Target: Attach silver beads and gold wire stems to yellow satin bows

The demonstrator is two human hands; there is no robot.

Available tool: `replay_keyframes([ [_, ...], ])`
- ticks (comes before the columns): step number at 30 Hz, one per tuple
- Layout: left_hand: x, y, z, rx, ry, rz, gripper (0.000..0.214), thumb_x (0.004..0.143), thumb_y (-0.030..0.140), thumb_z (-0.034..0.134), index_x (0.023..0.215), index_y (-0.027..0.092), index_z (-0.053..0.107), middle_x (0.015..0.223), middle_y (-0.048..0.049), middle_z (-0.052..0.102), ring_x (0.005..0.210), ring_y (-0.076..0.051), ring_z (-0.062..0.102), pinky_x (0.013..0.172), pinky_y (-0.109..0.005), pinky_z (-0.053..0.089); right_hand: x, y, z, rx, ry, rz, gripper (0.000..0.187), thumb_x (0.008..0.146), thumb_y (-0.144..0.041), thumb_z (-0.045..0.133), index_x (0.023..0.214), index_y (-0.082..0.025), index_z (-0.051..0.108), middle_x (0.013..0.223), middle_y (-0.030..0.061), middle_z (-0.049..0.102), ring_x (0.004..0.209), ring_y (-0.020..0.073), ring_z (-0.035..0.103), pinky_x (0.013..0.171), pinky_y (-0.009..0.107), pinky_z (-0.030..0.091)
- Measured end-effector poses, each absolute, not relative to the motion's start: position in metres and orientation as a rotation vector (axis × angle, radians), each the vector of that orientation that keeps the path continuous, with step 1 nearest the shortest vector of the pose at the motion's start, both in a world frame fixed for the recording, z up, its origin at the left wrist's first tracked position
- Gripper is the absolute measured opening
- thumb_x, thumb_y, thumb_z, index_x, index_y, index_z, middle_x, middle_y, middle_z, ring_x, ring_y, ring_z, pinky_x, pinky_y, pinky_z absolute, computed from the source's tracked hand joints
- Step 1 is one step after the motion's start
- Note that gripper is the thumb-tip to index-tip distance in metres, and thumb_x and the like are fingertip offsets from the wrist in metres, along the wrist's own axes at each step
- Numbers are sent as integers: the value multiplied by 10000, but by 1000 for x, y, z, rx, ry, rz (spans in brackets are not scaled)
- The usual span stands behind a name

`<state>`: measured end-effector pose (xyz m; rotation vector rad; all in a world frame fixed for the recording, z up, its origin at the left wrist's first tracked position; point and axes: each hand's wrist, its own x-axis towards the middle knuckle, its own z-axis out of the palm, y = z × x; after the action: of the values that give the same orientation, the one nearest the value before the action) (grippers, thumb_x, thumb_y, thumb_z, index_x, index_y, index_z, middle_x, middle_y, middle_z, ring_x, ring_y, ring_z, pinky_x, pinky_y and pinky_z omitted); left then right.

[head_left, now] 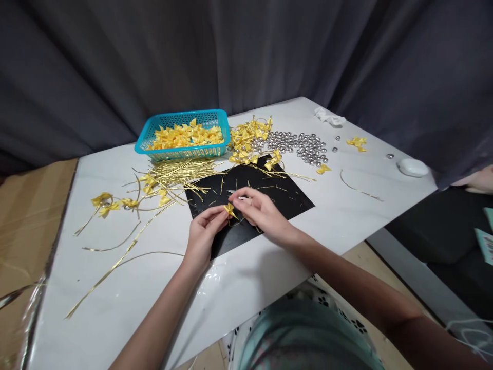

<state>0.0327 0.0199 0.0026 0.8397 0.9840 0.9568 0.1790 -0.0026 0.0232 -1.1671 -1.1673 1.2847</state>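
Note:
My left hand pinches a small yellow ribbon flower between thumb and fingertips, just above a black mat. Close beside the flower, my right hand has its thumb and fingers drawn together. A small pale pointed tip shows at those fingertips; what they grip is too small to name. Thin gold wire curves below the flower, between the two hands. Short gold wire scraps lie scattered over the mat beyond my fingers.
A blue basket of yellow ribbon flowers stands at the back. Before it lies a bundle of gold wires. Silver beads spread to the right, near a white rounded object and crumpled white material. Wired flowers lie left.

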Motion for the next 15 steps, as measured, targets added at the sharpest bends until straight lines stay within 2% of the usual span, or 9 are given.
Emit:
replay_keyframes([
  [3, 31, 24, 1, 804, 958, 926, 238, 629, 260, 778, 824, 142, 709, 789, -28, 718, 733, -102, 650, 705, -172, 503, 207, 0, 47, -1030, -1073, 1238, 266, 803, -379, 585, 976, -196, 498, 548, -94, 248, 428, 38, 187, 404, 197, 128],
  [7, 28, 29, 1, 766, 925, 898, 278, 636, 256, 765, 884, 160, 686, 782, -17, 712, 714, -101, 656, 685, -177, 510, 253, 1, 92, -1013, -1118, 841, 208, 795, -308, 605, 958, -231, 502, 517, -96, 210, 419, 32, 157, 424, 219, 98],
  [9, 28, 30, 1, 757, 906, 898, 304, 621, 256, 769, 895, 179, 661, 772, -3, 707, 713, -105, 657, 698, -192, 515, 270, -2, 109, -1064, -1213, 670, 181, 811, -347, 604, 935, -242, 524, 482, -97, 223, 409, 24, 156, 439, 235, 114],
  [12, 28, 28, 1, 776, 875, 884, 337, 606, 247, 775, 902, 199, 619, 801, -6, 710, 752, -128, 665, 726, -224, 520, 285, -8, 124, -1116, -1423, 412, 222, 791, -360, 650, 951, -236, 557, 480, -86, 303, 416, 24, 253, 453, 243, 160],
  [15, 28, 27, 0, 814, 856, 891, 321, 610, 207, 770, 887, 203, 607, 872, -16, 713, 780, -122, 656, 738, -213, 511, 287, -15, 125, -1247, -1727, 309, 240, 787, -314, 659, 986, -207, 580, 531, -69, 362, 454, 35, 319, 465, 238, 220],
])
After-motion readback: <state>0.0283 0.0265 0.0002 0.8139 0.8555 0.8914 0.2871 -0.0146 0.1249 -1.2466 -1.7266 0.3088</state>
